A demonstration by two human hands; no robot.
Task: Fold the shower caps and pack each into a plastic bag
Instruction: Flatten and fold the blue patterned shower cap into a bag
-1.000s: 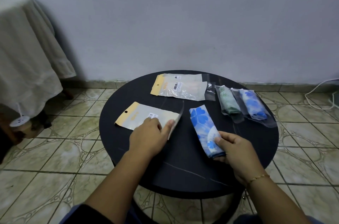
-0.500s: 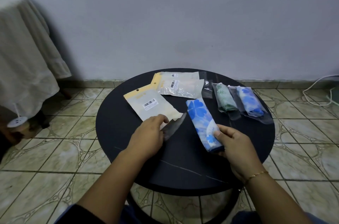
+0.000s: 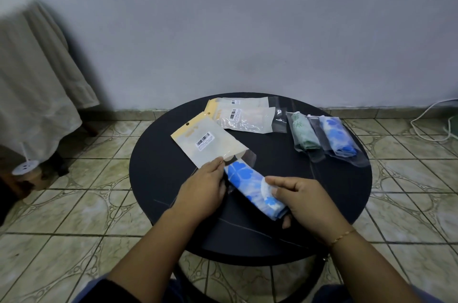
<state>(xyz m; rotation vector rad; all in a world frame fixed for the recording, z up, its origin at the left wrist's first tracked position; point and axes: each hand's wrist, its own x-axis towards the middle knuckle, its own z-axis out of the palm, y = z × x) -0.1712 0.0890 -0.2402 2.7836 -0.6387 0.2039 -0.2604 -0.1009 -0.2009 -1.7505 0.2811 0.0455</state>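
Note:
A folded blue-flowered shower cap (image 3: 250,185) lies slanted over the near middle of the round black table (image 3: 322,193). My right hand (image 3: 301,199) grips its near end between thumb and fingers. My left hand (image 3: 202,187) pinches the open mouth of a plastic bag (image 3: 205,142) with a yellow header and a barcode label; the bag's mouth meets the cap's far tip. Two packed caps lie at the back right, a green one (image 3: 303,135) and a blue one (image 3: 338,136), each in a clear bag.
Two more bags with yellow headers (image 3: 244,115) lie stacked at the table's back. A chair draped in beige cloth (image 3: 37,84) stands at the left. White cables (image 3: 436,114) run along the tiled floor at the right by the grey wall.
My left hand turned the bag so its mouth faces the cap and drew it nearer. My right hand swung the cap's far tip left, up to the bag's mouth.

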